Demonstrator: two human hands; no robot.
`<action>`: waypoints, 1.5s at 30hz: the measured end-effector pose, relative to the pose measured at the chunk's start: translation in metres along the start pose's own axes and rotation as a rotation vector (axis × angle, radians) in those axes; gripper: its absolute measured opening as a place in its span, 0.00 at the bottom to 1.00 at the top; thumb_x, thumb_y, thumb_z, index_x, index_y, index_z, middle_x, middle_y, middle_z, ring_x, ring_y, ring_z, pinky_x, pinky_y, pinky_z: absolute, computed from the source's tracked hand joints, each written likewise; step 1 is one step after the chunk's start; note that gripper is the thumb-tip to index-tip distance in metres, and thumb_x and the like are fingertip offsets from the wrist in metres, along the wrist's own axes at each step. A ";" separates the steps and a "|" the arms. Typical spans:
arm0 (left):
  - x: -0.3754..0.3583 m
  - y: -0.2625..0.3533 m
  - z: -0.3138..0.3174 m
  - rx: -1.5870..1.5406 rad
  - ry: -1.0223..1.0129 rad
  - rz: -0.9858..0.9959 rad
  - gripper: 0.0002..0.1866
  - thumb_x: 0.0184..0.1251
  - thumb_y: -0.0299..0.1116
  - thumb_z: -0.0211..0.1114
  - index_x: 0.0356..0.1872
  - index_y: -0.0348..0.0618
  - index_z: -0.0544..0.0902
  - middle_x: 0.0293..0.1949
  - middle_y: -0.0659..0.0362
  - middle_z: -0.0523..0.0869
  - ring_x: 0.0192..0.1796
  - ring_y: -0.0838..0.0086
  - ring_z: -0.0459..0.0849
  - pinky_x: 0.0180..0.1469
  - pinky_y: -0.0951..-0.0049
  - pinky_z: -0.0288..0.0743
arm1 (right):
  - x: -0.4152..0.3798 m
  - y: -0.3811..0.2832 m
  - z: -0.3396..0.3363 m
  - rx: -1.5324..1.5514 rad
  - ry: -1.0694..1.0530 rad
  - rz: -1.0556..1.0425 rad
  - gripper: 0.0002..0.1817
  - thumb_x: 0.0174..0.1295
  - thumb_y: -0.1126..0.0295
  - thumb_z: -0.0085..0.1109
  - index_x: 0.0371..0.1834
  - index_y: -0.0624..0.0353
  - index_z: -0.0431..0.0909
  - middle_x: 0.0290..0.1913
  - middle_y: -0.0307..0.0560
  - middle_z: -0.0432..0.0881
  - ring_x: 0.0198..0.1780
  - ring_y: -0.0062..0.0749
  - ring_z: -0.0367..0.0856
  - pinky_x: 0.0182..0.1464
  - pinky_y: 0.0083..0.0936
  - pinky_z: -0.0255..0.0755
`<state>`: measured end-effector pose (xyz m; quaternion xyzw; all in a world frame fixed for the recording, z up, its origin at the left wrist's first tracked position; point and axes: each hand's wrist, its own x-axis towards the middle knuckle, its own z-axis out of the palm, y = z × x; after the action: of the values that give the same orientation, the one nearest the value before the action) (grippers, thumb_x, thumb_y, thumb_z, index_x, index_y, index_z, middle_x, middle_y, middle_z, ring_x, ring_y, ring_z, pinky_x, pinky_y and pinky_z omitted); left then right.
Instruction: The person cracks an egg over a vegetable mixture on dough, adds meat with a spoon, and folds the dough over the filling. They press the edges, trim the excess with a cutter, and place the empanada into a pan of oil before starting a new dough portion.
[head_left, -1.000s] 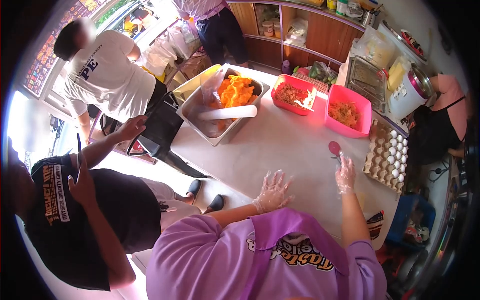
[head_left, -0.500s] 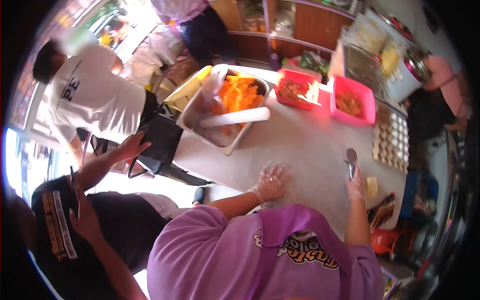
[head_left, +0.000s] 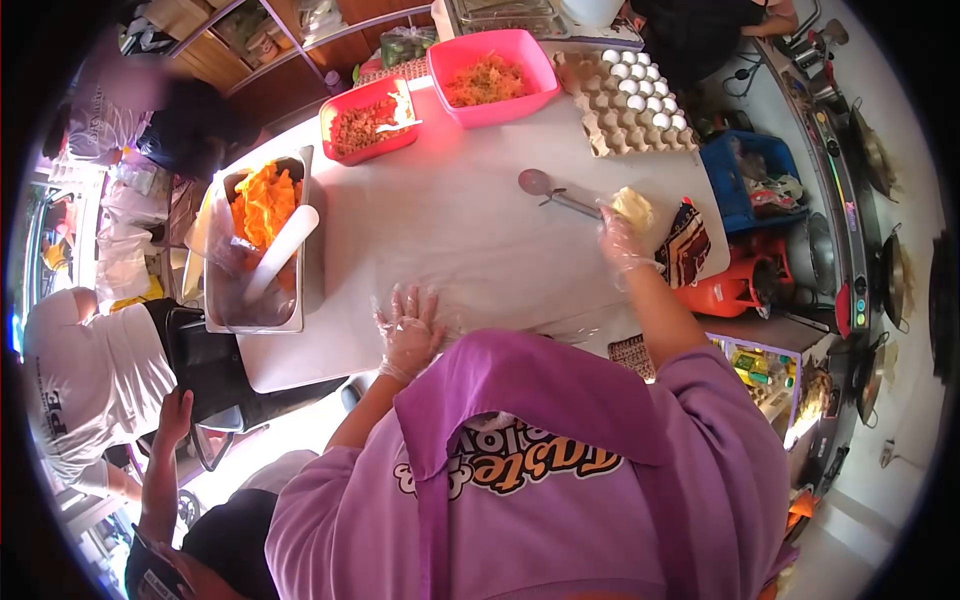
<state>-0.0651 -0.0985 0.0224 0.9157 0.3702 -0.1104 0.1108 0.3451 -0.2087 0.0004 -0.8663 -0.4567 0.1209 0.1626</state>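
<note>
My left hand point(head_left: 410, 332), in a clear plastic glove, lies flat with fingers spread on the table point(head_left: 450, 225). In my gloved right hand point(head_left: 622, 240) is the handle of a metal scoop point(head_left: 536, 182), its round head pointing left over the table. Right beside those fingers sits a pale yellow lump point(head_left: 634, 206), its kind unclear. A dark patterned cloth or packet point(head_left: 684, 245) lies to the right, close to my wrist.
On the left stands a steel pan point(head_left: 310, 275) with orange food and a white-handled tool. Two pink tubs point(head_left: 550, 85) of food and an egg tray point(head_left: 600, 125) line the far side. People stand at the left; a red gas cylinder point(head_left: 722, 290) is at the right.
My view has swung right, so the table and tubs appear shifted left. My right hand, still on the scoop, is now closer to the yellow lump. My left hand stays flat.
</note>
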 end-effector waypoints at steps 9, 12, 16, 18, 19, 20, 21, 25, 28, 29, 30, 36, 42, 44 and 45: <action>-0.007 0.007 -0.001 0.025 0.013 -0.138 0.35 0.67 0.51 0.51 0.73 0.51 0.58 0.73 0.45 0.56 0.75 0.43 0.47 0.67 0.29 0.34 | 0.048 -0.063 0.000 -0.099 0.295 -0.267 0.28 0.53 0.73 0.57 0.62 0.57 0.68 0.52 0.58 0.74 0.54 0.51 0.73 0.54 0.42 0.71; -0.008 0.010 -0.003 -0.105 -0.007 -0.257 0.35 0.66 0.51 0.51 0.73 0.50 0.58 0.73 0.44 0.55 0.75 0.41 0.46 0.67 0.29 0.34 | 0.054 -0.052 0.006 0.154 0.250 -0.293 0.26 0.56 0.77 0.54 0.61 0.61 0.68 0.57 0.60 0.72 0.60 0.54 0.68 0.62 0.40 0.65; -0.001 0.019 -0.006 -0.160 -0.017 -0.338 0.35 0.66 0.51 0.51 0.72 0.50 0.58 0.73 0.43 0.54 0.75 0.41 0.46 0.67 0.29 0.34 | 0.040 -0.031 0.026 0.268 0.342 -0.252 0.28 0.60 0.80 0.49 0.66 0.62 0.60 0.61 0.61 0.69 0.62 0.55 0.68 0.63 0.44 0.63; 0.003 0.018 -0.001 -0.165 0.043 -0.340 0.35 0.67 0.51 0.51 0.72 0.49 0.59 0.74 0.44 0.54 0.75 0.42 0.46 0.67 0.29 0.34 | 0.034 -0.026 0.028 0.189 0.243 -0.165 0.28 0.62 0.77 0.50 0.68 0.59 0.59 0.61 0.62 0.68 0.58 0.56 0.71 0.58 0.45 0.67; 0.006 0.016 0.003 -0.167 0.040 -0.349 0.35 0.67 0.51 0.51 0.72 0.49 0.59 0.74 0.44 0.54 0.75 0.42 0.46 0.67 0.29 0.34 | 0.031 -0.021 0.027 0.149 0.256 -0.247 0.29 0.63 0.74 0.52 0.68 0.57 0.59 0.58 0.61 0.71 0.53 0.56 0.75 0.54 0.44 0.70; 0.008 0.013 0.006 -0.141 0.085 -0.367 0.33 0.68 0.50 0.50 0.72 0.50 0.60 0.73 0.46 0.55 0.75 0.44 0.48 0.67 0.29 0.33 | 0.028 -0.021 0.024 0.151 0.248 -0.251 0.29 0.63 0.74 0.52 0.68 0.57 0.59 0.58 0.61 0.71 0.53 0.56 0.75 0.54 0.44 0.70; 0.011 0.010 0.009 -0.115 0.129 -0.382 0.31 0.69 0.49 0.49 0.71 0.51 0.61 0.73 0.47 0.57 0.75 0.45 0.50 0.68 0.30 0.33 | 0.026 -0.020 0.021 0.053 0.123 -0.254 0.29 0.63 0.74 0.52 0.69 0.57 0.58 0.55 0.60 0.74 0.51 0.56 0.75 0.52 0.44 0.70; 0.017 -0.004 0.011 -0.025 0.153 -0.357 0.28 0.70 0.46 0.48 0.71 0.54 0.63 0.71 0.50 0.62 0.74 0.48 0.54 0.69 0.32 0.32 | 0.022 -0.006 0.018 0.031 0.049 -0.266 0.33 0.61 0.75 0.53 0.71 0.56 0.56 0.45 0.56 0.79 0.45 0.54 0.76 0.48 0.44 0.71; 0.020 -0.008 0.014 0.031 0.199 -0.319 0.26 0.71 0.44 0.47 0.70 0.55 0.64 0.70 0.51 0.65 0.73 0.49 0.58 0.70 0.33 0.32 | 0.010 0.014 0.022 0.054 0.285 -0.416 0.33 0.60 0.76 0.53 0.71 0.55 0.57 0.41 0.57 0.79 0.44 0.52 0.77 0.48 0.43 0.71; 0.020 -0.007 0.015 0.018 0.186 -0.322 0.27 0.71 0.44 0.47 0.70 0.55 0.63 0.71 0.51 0.63 0.73 0.50 0.56 0.70 0.34 0.31 | 0.003 0.020 0.017 0.052 0.285 -0.418 0.33 0.60 0.76 0.53 0.71 0.55 0.57 0.41 0.57 0.79 0.44 0.52 0.77 0.48 0.43 0.71; 0.021 -0.005 0.014 0.006 0.175 -0.328 0.27 0.71 0.43 0.47 0.71 0.55 0.62 0.71 0.50 0.62 0.74 0.50 0.55 0.71 0.35 0.31 | -0.006 0.026 0.009 -0.063 0.134 -0.244 0.32 0.60 0.76 0.52 0.70 0.55 0.59 0.46 0.59 0.78 0.47 0.52 0.76 0.51 0.42 0.71; 0.040 0.043 0.007 -0.089 0.131 -0.263 0.32 0.69 0.43 0.49 0.73 0.51 0.55 0.73 0.46 0.56 0.76 0.51 0.48 0.72 0.38 0.31 | -0.016 -0.047 -0.030 -0.438 0.011 -0.003 0.30 0.60 0.72 0.52 0.69 0.55 0.61 0.60 0.62 0.69 0.56 0.54 0.71 0.57 0.43 0.69; 0.040 0.057 -0.002 -0.510 0.373 -0.254 0.33 0.69 0.41 0.51 0.71 0.37 0.55 0.72 0.44 0.57 0.74 0.46 0.51 0.73 0.41 0.34 | -0.027 -0.096 0.040 -0.057 -0.114 -0.730 0.28 0.63 0.60 0.53 0.68 0.49 0.66 0.67 0.58 0.63 0.65 0.57 0.64 0.65 0.53 0.58; 0.033 0.053 -0.034 -0.503 0.513 -0.230 0.32 0.67 0.36 0.55 0.69 0.35 0.56 0.71 0.42 0.59 0.73 0.46 0.54 0.73 0.41 0.36 | -0.029 -0.095 0.052 -0.160 -0.212 -0.762 0.28 0.63 0.59 0.54 0.67 0.46 0.67 0.69 0.56 0.61 0.67 0.57 0.61 0.67 0.56 0.54; 0.026 0.048 -0.062 -0.516 0.682 -0.180 0.31 0.67 0.32 0.54 0.69 0.35 0.57 0.68 0.41 0.63 0.72 0.46 0.57 0.73 0.42 0.36 | -0.030 -0.095 0.055 -0.164 -0.195 -0.756 0.28 0.63 0.57 0.54 0.68 0.44 0.66 0.71 0.54 0.60 0.69 0.57 0.57 0.68 0.57 0.51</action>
<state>-0.0056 -0.0973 0.0799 0.8063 0.4792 0.2852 0.1973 0.2377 -0.1735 -0.0106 -0.6318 -0.7646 0.0976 0.0817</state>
